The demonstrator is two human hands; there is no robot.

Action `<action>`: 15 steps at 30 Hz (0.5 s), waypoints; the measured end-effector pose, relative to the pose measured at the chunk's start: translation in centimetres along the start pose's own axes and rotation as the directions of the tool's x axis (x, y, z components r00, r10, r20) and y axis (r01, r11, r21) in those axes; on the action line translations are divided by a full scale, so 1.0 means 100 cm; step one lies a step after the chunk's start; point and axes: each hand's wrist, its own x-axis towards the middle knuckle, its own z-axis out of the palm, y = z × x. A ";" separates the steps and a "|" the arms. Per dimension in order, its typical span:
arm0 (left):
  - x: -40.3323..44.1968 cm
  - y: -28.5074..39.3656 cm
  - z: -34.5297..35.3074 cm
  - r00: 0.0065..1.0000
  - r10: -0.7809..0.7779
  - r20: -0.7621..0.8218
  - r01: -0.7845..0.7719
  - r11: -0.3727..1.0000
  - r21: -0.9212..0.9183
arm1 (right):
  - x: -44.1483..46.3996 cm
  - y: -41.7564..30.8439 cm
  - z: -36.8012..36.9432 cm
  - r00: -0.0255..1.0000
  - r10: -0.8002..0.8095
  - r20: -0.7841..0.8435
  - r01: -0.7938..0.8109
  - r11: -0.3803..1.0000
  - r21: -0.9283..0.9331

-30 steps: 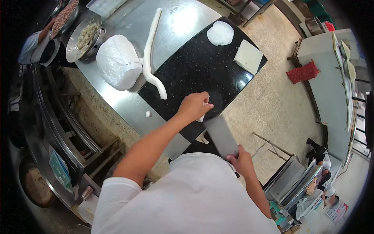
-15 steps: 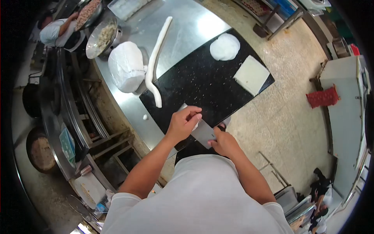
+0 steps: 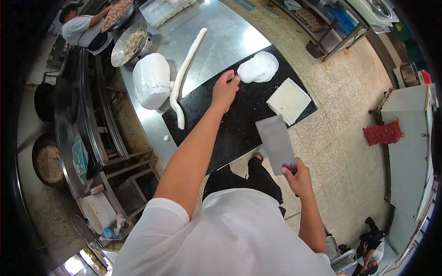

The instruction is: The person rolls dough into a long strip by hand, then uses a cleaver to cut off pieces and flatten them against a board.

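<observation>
My left hand (image 3: 225, 92) reaches over the black board (image 3: 235, 122), fingers curled and fingertips at the left edge of a thin round dough wrapper (image 3: 247, 72). That wrapper overlaps the small pile of white dough rounds (image 3: 268, 62) at the board's far side. Off the board's near right side, my right hand (image 3: 300, 178) grips a cleaver (image 3: 278, 143) by its handle, the broad blade raised and pointing away from me. A long dough rope (image 3: 188, 62) runs from the board's left edge onto the steel table. Square white sheets (image 3: 290, 100) lie stacked at the board's right corner.
On the steel table (image 3: 221, 27) are a wrapped white dough mass (image 3: 152, 80), a small dough bit (image 3: 166, 138), a bowl of pale shreds (image 3: 131, 46) and a clear tub (image 3: 165, 11). Another person (image 3: 85, 30) stands at the far left beside a bowl of pinkish filling (image 3: 119, 16).
My left hand has gone from the board's near edge to the dough pile, which now spreads further left. My right hand has swung the cleaver right, off the board, and turned its blade away from me.
</observation>
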 end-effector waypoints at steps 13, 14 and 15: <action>-0.126 -0.067 -0.183 0.852 0.478 -0.215 -0.215 0.693 0.689 | 0.077 -0.033 0.081 0.905 0.413 -0.105 -0.147 0.533 0.833; -0.118 -0.070 -0.189 0.839 0.509 -0.192 -0.258 0.683 0.683 | 0.067 -0.045 0.087 0.904 0.413 -0.106 -0.159 0.558 0.814; -0.116 -0.074 -0.193 0.831 0.530 -0.170 -0.295 0.679 0.673 | 0.053 -0.054 0.094 0.900 0.422 -0.107 -0.181 0.585 0.790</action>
